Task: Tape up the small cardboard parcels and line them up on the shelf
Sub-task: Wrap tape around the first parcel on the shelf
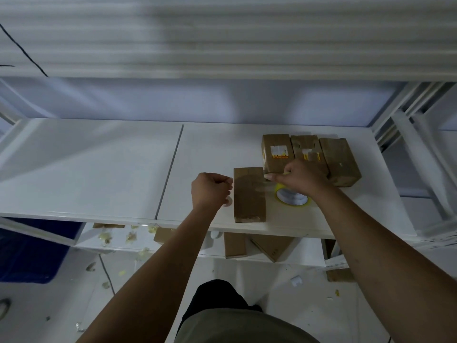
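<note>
Head view
Shelf: we stand at a white shelf (99,169), both arms reaching over its front edge.
Parcel in work: a small cardboard parcel (249,199) lies flat near the front edge, its long side running away from us, between our two hands.
Row: three taped parcels (306,149) sit side by side at the back right of the shelf, touching or nearly so.
Left hand: our left hand (210,191) is curled like a fist against the parcel's left edge; we cannot tell whether it pinches anything.
Right hand: our right hand (299,178) grips the tape roll (293,198), fingertips pointing at the parcel's far right corner.
Tape roll: yellowish with a white core, just right of the parcel and partly under our wrist.
Sheen: a faint glossy streak crosses the parcel's top between the hands.
Below: more cardboard boxes (272,246) and torn scraps (106,237) lie on the lower level.
</note>
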Demonstrator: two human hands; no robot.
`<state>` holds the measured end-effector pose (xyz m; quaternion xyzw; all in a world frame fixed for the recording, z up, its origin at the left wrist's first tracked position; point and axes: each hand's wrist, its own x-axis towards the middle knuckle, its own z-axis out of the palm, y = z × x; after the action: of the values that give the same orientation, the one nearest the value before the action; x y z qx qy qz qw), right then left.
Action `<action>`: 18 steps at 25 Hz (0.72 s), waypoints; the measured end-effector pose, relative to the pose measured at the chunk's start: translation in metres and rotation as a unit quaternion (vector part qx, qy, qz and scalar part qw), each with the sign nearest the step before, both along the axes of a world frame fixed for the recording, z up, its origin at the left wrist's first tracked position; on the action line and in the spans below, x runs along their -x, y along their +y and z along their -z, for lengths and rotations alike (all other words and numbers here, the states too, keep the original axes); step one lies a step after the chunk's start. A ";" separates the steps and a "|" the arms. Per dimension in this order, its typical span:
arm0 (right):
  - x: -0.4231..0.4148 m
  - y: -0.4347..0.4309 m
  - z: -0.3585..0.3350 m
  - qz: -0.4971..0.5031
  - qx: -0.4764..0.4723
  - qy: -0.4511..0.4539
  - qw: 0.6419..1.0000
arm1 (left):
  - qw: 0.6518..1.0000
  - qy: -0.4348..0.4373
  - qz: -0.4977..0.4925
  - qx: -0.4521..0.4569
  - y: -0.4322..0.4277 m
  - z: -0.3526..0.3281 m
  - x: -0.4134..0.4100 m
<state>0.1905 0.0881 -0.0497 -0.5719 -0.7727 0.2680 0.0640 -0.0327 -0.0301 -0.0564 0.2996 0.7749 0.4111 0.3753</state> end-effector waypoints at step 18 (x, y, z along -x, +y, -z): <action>0.010 -0.007 0.023 0.022 0.037 -0.080 0.996 | 0.993 0.110 -0.052 -0.003 0.000 0.032 -0.033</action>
<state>0.1800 0.0808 -0.0722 -0.6106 -0.7519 0.2484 -0.0128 0.0005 -0.0298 -0.0889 0.3031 0.8249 0.3967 0.2650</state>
